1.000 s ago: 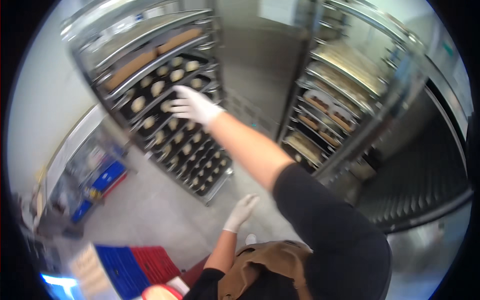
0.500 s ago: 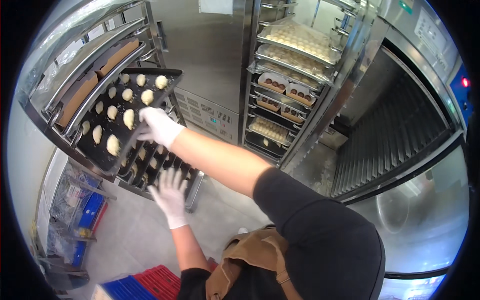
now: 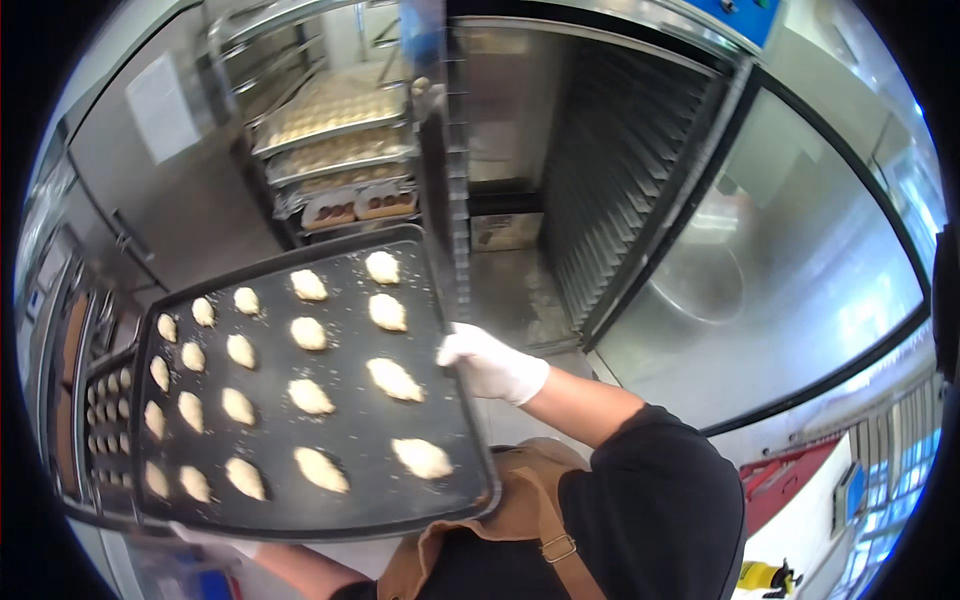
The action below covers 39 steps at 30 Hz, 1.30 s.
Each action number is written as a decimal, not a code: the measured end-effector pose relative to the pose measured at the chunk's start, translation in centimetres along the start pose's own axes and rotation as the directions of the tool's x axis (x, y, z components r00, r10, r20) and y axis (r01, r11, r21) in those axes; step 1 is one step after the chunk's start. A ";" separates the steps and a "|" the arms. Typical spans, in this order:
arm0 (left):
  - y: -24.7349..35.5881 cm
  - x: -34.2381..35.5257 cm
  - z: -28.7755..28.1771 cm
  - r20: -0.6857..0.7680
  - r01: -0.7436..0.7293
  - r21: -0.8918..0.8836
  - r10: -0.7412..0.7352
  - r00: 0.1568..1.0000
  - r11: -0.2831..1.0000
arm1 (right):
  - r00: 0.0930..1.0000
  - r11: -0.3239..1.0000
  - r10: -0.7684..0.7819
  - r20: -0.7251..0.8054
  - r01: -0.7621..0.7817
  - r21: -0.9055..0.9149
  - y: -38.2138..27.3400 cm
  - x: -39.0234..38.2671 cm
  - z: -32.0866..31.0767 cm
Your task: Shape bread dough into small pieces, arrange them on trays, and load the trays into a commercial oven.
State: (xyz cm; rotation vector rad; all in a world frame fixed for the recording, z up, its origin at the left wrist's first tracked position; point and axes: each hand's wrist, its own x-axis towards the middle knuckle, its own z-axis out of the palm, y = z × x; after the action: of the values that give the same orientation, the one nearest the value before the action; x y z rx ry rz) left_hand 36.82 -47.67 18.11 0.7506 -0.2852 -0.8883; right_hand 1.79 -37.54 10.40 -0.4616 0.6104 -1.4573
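Black tray of shaped dough now clear of the rack, held before the apron; its load no longer rests on rails. Right hand: fingers gripping right rim. Left hand at near-left edge; fingers mostly hidden, cannot tell.

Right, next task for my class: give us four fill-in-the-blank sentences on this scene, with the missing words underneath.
1. The right hand wears a ____ glove.
2. The dark tray carries ____ pale dough pieces.
3. The hand mostly hidden by the tray is the person's ____ one.
4. The apron is ____.

Missing words: white; twenty; left; brown.
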 end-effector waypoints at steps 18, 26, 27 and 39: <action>-14.5 -24.4 13.6 0.846 0.700 0.027 -0.389 0.364 0.714 | 0.768 0.792 -0.598 -0.230 0.609 -0.028 -31.3 -19.3 0.4; -14.4 -28.4 17.7 0.858 0.718 -0.038 -0.346 0.379 0.695 | 0.598 0.611 -0.788 -0.147 0.730 -0.306 -31.2 -20.3 -2.9; -14.4 -28.4 18.5 0.836 0.641 -0.056 -0.315 0.450 0.765 | 0.603 0.614 -0.786 -0.139 0.733 -0.292 -31.7 -20.6 -3.7; -13.8 -21.0 19.6 0.930 0.665 -0.039 -0.216 0.297 0.746 | 0.763 0.760 -0.645 0.031 0.646 -0.072 -35.0 -18.4 -5.8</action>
State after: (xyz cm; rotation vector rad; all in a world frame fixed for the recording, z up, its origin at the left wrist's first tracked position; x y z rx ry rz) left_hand 5.54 -45.98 24.03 -0.1989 -0.8214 -1.8432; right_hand -29.05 -21.36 30.00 -0.7925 0.5255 -2.0976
